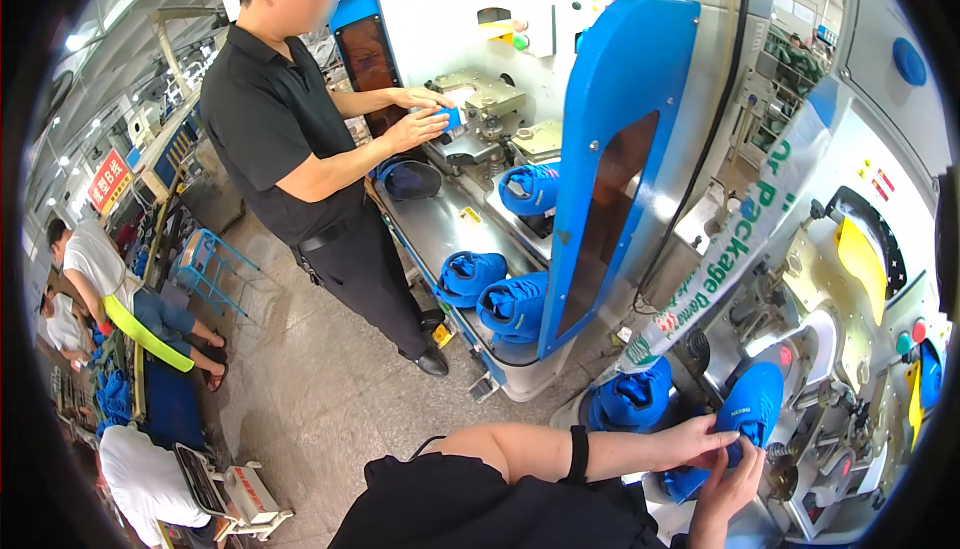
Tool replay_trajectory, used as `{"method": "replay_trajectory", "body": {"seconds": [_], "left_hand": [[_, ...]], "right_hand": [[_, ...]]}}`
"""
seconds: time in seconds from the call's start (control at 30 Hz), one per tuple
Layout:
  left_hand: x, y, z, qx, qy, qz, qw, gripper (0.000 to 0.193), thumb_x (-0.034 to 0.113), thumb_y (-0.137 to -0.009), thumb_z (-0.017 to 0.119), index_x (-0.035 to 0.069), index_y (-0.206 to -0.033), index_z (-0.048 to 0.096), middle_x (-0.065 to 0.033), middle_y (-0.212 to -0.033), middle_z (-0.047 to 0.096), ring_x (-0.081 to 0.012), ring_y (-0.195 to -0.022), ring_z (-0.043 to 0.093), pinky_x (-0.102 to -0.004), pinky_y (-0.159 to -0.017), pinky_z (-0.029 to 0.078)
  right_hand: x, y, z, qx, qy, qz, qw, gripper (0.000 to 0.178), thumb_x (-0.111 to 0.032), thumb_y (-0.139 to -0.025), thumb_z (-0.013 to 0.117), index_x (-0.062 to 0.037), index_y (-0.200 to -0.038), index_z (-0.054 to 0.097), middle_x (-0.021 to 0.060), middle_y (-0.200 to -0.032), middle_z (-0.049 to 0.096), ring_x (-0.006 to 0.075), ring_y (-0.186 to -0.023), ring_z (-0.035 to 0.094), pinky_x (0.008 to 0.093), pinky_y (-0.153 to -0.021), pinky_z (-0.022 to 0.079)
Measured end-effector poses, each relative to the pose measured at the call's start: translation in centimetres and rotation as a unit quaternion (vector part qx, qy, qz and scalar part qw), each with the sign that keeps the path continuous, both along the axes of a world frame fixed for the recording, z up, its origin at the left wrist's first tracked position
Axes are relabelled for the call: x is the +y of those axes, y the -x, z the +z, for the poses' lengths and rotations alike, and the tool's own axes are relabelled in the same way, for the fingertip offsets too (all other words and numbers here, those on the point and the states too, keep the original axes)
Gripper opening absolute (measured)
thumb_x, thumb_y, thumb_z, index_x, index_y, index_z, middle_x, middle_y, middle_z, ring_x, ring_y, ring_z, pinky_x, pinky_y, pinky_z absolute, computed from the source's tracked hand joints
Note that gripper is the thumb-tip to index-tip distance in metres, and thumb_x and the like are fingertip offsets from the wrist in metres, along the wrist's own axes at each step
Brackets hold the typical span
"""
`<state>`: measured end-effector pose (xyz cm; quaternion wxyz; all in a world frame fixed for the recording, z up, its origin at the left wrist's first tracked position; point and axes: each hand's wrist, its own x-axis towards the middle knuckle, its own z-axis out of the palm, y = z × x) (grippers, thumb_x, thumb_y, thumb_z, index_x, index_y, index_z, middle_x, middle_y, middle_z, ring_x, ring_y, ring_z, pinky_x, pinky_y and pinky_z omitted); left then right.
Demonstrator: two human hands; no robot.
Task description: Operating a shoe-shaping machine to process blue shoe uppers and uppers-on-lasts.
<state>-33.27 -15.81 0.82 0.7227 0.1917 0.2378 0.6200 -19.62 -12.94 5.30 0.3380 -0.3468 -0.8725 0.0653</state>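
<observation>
A blue lace-up sports shoe (757, 397) is in both my hands at the lower right, in front of a machine, its toe pointing away from me. My left hand (692, 443) comes across from the left, thumb and fingers closed at the shoe's opening. Just below, my right hand (728, 489) also has its fingers closed at the laces and tongue. What exactly the fingertips pinch is partly hidden. Another blue shoe (630, 397) sits left of my hands, and part of a further blue shoe (684, 482) shows beneath my left wrist.
The metal machine (800, 269) rises at the right, with a printed plastic sheet (725, 249) hanging beside it. Ahead, a co-worker (290, 129) handles a blue piece at a machine with a blue guard (625, 149). Blue shoes (512, 307) stand on its metal table (450, 219).
</observation>
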Motion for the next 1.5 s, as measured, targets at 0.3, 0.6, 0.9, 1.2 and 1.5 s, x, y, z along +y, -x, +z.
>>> {"method": "replay_trajectory", "body": {"seconds": [0.3,0.6,0.9,1.2,1.5], "left_hand": [[3.8,-1.9,-1.1,-0.014,0.100,0.077,0.992,0.035,0.040,-0.093,0.066,0.008,-0.106,0.059,-0.0009,-0.097,0.062,-0.0103,-0.082,0.062,-0.0271,-0.073,0.055],[2.5,-0.3,0.4,0.008,0.103,0.138,0.985,0.028,0.035,-0.100,0.056,0.008,-0.109,0.056,-0.0041,-0.108,0.063,-0.0152,-0.096,0.064,-0.0322,-0.083,0.056],[4.0,-0.9,0.1,0.048,0.137,0.118,0.982,0.033,0.036,-0.104,0.047,0.011,-0.124,0.054,-0.0015,-0.115,0.062,-0.0122,-0.101,0.062,-0.0305,-0.088,0.053],[5.1,-1.0,0.8,0.010,0.142,0.147,0.979,0.041,0.043,-0.100,0.052,0.010,-0.124,0.053,-0.0034,-0.113,0.062,-0.0144,-0.100,0.063,-0.0326,-0.086,0.053],[5.5,-0.4,0.7,0.028,0.152,0.133,0.979,0.044,0.044,-0.099,0.052,0.008,-0.123,0.055,-0.0034,-0.110,0.063,-0.0144,-0.096,0.064,-0.0316,-0.084,0.054]], "right_hand": [[3.3,0.4,2.9,0.044,-0.060,-0.045,0.996,0.048,-0.007,-0.087,0.061,-0.0018,-0.133,0.053,0.0227,-0.143,0.044,0.0400,-0.129,0.045,0.0479,-0.107,0.035],[6.5,3.4,0.3,0.011,0.047,-0.003,0.999,0.055,-0.029,-0.085,0.067,-0.0019,-0.131,0.054,0.0235,-0.136,0.051,0.0436,-0.129,0.045,0.0483,-0.109,0.036],[7.7,3.0,0.1,0.006,0.017,-0.024,1.000,0.050,-0.030,-0.089,0.067,0.0003,-0.127,0.054,0.0231,-0.131,0.055,0.0437,-0.125,0.048,0.0472,-0.106,0.039],[8.9,3.9,0.9,-0.013,0.003,-0.028,1.000,0.045,-0.030,-0.089,0.066,-0.0002,-0.121,0.058,0.0200,-0.124,0.060,0.0412,-0.118,0.054,0.0446,-0.102,0.045],[8.8,4.3,0.8,-0.009,0.011,-0.049,0.999,0.045,-0.032,-0.088,0.066,-0.0012,-0.120,0.059,0.0188,-0.120,0.062,0.0402,-0.116,0.056,0.0438,-0.098,0.047]]}}
